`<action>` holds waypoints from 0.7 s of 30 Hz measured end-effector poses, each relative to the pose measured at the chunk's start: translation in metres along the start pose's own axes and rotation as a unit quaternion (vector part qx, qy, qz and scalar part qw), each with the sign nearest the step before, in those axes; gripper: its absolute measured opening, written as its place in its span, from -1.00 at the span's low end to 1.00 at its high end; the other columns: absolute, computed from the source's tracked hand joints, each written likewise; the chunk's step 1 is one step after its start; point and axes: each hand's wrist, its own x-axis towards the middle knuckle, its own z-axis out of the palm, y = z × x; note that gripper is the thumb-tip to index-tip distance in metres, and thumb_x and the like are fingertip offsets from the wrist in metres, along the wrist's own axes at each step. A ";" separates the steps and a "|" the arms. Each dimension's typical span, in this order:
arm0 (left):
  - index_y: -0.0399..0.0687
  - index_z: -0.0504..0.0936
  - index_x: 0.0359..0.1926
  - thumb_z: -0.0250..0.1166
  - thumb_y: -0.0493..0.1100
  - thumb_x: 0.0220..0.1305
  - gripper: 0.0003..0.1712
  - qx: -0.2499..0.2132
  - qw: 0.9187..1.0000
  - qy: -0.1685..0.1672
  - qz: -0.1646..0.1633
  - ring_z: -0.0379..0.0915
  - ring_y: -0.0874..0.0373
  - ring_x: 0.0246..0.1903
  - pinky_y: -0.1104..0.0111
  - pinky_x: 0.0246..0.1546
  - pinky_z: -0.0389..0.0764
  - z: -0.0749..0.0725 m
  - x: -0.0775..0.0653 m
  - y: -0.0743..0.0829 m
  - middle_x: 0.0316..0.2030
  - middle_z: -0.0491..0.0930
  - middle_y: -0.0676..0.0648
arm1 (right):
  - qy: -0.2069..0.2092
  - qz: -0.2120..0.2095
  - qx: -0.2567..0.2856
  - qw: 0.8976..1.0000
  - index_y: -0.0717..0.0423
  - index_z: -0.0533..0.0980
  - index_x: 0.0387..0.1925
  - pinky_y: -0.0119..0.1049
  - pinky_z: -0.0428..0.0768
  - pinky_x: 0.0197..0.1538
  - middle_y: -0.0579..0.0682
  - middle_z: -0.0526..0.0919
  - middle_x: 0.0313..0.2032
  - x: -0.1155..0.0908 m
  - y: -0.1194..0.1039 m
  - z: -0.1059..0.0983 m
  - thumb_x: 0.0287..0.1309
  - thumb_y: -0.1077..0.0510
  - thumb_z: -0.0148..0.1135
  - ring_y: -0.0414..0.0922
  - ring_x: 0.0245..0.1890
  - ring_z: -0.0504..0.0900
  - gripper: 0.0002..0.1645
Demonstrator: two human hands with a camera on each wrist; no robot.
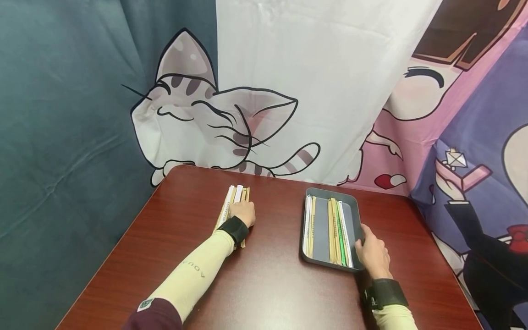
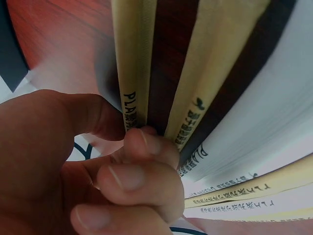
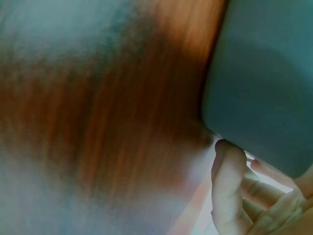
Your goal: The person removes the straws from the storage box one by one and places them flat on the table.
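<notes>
My left hand (image 1: pixel 242 213) is over a loose row of paper-wrapped straws (image 1: pixel 226 207) on the left part of the table. In the left wrist view its thumb and curled fingers pinch one tan wrapped straw (image 2: pixel 134 63) with "PLA" printed on it; more tan and white wrapped straws lie beside it. To the right stands a grey rectangular tray (image 1: pixel 322 229), holding white, tan and green wrapped straws (image 1: pixel 336 231) in two groups with a gap between. My right hand (image 1: pixel 374 253) grips the tray's right edge, its fingertips at the tray wall in the right wrist view.
The reddish-brown wooden table (image 1: pixel 276 284) reaches back to a hanging printed cloth (image 1: pixel 264 55) with a cartoon cat. Bare tabletop lies between the left straws and the tray. A dark teal cloth (image 1: pixel 62 137) hangs along the left side.
</notes>
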 end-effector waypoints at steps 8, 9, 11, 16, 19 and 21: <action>-0.08 0.76 -0.02 0.38 -0.15 0.24 -0.71 0.002 1.000 -0.021 -0.005 0.66 -0.15 -0.14 0.02 -0.29 0.62 0.001 0.004 -0.001 -0.06 0.71 -0.19 | -0.001 -0.004 0.002 1.000 0.08 0.29 0.46 0.24 0.52 -0.32 0.42 0.60 0.07 0.000 0.000 0.000 0.30 0.19 0.09 0.40 -0.19 0.64 -0.31; -0.09 0.76 -0.01 0.38 -0.15 0.24 -0.70 0.002 1.000 -0.021 -0.005 0.66 -0.14 -0.14 0.03 -0.29 0.62 0.001 0.005 -0.001 -0.06 0.71 -0.19 | 0.000 -0.004 0.002 1.000 0.08 0.29 0.46 0.24 0.52 -0.32 0.42 0.61 0.06 0.000 0.000 0.000 0.30 0.19 0.09 0.39 -0.19 0.64 -0.31; -0.09 0.76 -0.02 0.39 -0.15 0.23 -0.70 -0.001 1.000 -0.016 -0.004 0.66 -0.14 -0.15 0.03 -0.32 0.62 0.000 0.004 -0.001 -0.07 0.72 -0.18 | 0.001 -0.005 0.002 1.000 0.09 0.29 0.46 0.23 0.52 -0.33 0.42 0.61 0.05 0.000 0.000 0.000 0.30 0.19 0.09 0.38 -0.21 0.64 -0.32; -0.10 0.76 -0.04 0.41 -0.16 0.21 -0.71 -0.011 1.000 0.010 0.000 0.67 -0.15 -0.20 0.01 -0.37 0.64 -0.003 0.001 0.000 -0.11 0.72 -0.19 | 0.002 -0.003 0.005 1.000 0.08 0.30 0.45 0.20 0.52 -0.35 0.40 0.63 0.02 -0.001 0.001 0.000 0.30 0.19 0.10 0.34 -0.26 0.65 -0.32; -0.10 0.77 -0.08 0.41 -0.14 0.21 -0.73 -0.015 0.999 0.030 0.005 0.68 -0.15 -0.22 0.00 -0.35 0.65 -0.007 0.000 0.003 -0.14 0.74 -0.19 | 0.004 -0.004 0.005 1.000 0.07 0.30 0.45 0.21 0.52 -0.35 0.41 0.62 0.03 0.000 0.001 0.000 0.30 0.19 0.09 0.36 -0.25 0.65 -0.32; -0.10 0.77 -0.10 0.41 -0.11 0.22 -0.75 -0.017 0.999 0.050 0.012 0.69 -0.13 -0.24 0.01 -0.34 0.66 -0.010 -0.001 0.006 -0.16 0.75 -0.19 | 0.003 -0.006 0.004 1.000 0.07 0.30 0.45 0.22 0.52 -0.35 0.42 0.61 0.05 0.000 0.001 0.000 0.30 0.19 0.09 0.37 -0.24 0.65 -0.32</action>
